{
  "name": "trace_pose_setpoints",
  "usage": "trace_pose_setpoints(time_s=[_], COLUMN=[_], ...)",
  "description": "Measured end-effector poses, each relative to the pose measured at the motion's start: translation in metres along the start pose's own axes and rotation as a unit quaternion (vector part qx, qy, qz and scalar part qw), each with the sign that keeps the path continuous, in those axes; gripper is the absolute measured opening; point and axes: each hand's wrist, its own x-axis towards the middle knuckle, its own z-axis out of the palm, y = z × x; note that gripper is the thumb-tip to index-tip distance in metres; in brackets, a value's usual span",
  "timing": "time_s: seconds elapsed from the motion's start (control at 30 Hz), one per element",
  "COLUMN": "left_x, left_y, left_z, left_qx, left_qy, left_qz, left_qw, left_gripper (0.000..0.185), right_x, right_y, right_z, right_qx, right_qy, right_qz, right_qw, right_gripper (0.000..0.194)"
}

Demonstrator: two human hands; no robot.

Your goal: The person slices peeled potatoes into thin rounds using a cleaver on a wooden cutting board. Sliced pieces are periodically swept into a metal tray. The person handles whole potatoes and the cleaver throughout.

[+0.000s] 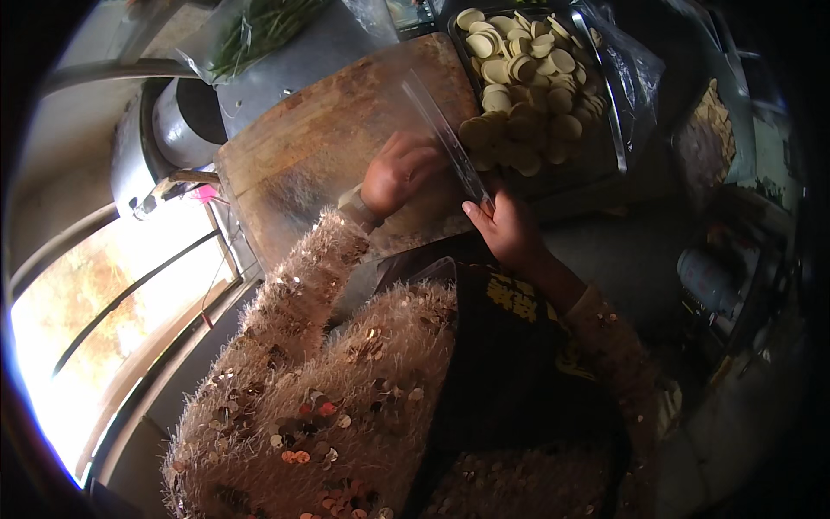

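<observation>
A worn wooden cutting board (305,149) lies before me. My right hand (509,227) grips the near end of a long, flat knife-like blade (441,130), held on edge over the right part of the board. My left hand (405,172) is just left of the blade, over the board, its fingers curled; whether they hold anything is hidden. Right of the blade, a metal tray (613,123) carries many pale round slices (519,71), heaped and overlapping.
A clear plastic bag of long green vegetables (259,36) lies beyond the board. A metal pot (185,123) stands at the left. Clear plastic film (629,65) lies beside the tray. A phone-like screen (412,16) is at the top. Another bag of pale pieces (710,139) is far right.
</observation>
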Motion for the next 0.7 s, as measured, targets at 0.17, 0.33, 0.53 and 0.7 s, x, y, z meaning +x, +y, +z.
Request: trace_pose_setpoints(time_s=[0.17,0.33,0.53,0.7], left_x=[0.002,0.004,0.006,0.007], left_y=[-0.001,-0.006,-0.007,-0.014], left_z=[-0.002,-0.002,-0.001,0.002], left_qx=[-0.039,-0.08,-0.099,-0.101], left_qy=[-0.005,-0.006,-0.012,-0.012], left_qz=[-0.024,-0.046,-0.069,-0.052], left_qw=[0.999,0.996,0.993,0.993], left_gripper=[0.022,0.02,0.019,0.02], right_x=[0.007,0.016,0.031,0.047], right_y=[0.002,0.0,-0.006,0.002], right_z=[0.003,0.007,0.007,0.016], right_qx=[-0.007,0.013,-0.012,-0.015], right_qy=[-0.032,-0.041,-0.073,-0.075], right_qz=[0.027,0.035,0.067,0.084], right_qw=[0.999,0.998,0.995,0.994], right_gripper=[0.036,0.031,0.027,0.03])
